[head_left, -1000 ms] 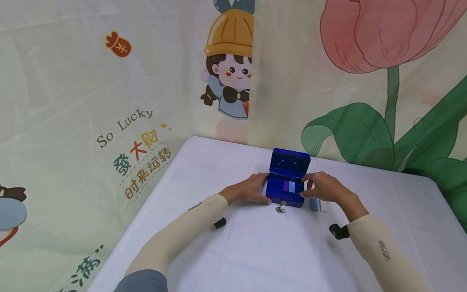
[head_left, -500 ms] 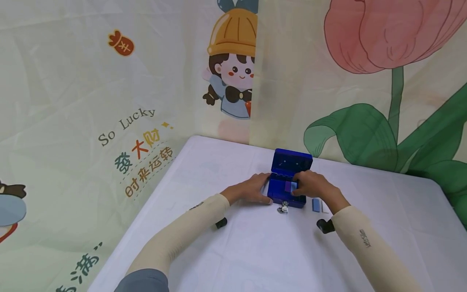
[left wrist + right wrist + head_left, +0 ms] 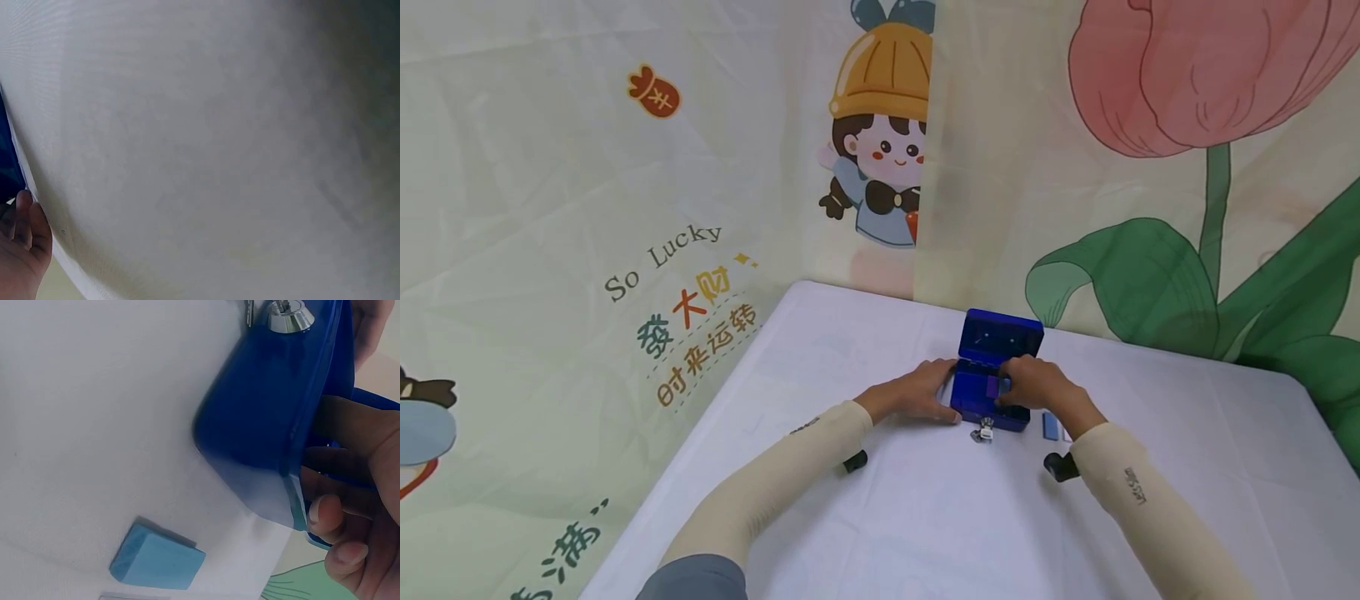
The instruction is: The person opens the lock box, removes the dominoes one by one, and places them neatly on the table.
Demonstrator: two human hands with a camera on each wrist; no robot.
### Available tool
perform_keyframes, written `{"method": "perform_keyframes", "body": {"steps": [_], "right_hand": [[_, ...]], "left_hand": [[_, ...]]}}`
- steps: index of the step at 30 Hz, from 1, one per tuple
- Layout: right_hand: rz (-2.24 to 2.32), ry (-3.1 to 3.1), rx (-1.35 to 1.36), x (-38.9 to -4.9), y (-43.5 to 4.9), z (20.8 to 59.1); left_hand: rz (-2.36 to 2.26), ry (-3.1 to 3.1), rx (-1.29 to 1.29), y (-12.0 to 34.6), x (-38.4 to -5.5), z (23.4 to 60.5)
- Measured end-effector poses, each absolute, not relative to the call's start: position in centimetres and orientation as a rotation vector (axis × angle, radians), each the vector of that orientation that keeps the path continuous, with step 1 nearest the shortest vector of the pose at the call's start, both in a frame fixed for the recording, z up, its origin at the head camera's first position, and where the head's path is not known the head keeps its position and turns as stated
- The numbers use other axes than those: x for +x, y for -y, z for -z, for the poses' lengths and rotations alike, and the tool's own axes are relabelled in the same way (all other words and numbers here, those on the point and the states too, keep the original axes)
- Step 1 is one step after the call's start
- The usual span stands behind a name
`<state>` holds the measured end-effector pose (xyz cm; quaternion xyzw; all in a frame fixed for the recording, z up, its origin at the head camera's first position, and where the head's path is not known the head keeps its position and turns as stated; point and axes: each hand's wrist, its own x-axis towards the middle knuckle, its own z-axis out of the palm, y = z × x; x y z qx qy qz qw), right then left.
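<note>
A small blue cash box (image 3: 967, 406) stands near the table's far edge, its lid (image 3: 1000, 336) raised. My left hand (image 3: 917, 392) spans its left side, thumb at the front corner and fingers at the back corner. My right hand (image 3: 1037, 385) reaches in over the right side, thumb and fingers around a light blue block (image 3: 1004, 385). Beside that block lies a purple block (image 3: 992, 388). In the right wrist view the fingertips are hidden behind the box wall. A silver lock (image 3: 290, 319) with keys sits on the front.
Right of the box, a blue block (image 3: 159, 559) lies on the white table (image 3: 880, 517), with a pale piece (image 3: 1066, 435) beside it. A printed cloth backdrop (image 3: 985, 208) rises behind the table. A black wrist camera (image 3: 1060, 467) hangs under the right forearm.
My right hand has moved left from the box's right rim to the light blue block inside, covering most of it. My left hand keeps its place at the box.
</note>
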<state>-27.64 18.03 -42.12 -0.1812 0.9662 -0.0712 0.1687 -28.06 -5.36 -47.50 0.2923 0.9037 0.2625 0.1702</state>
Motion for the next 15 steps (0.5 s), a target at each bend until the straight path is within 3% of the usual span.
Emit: {"method": "perform_keyframes", "body": {"steps": [15], "right_hand": [[0.17, -2.785, -0.55, -27.88, -17.16, 42.72]], "left_hand": [[-0.728, -2.578, 0.842, 5.5, -28.15, 47.83]]}}
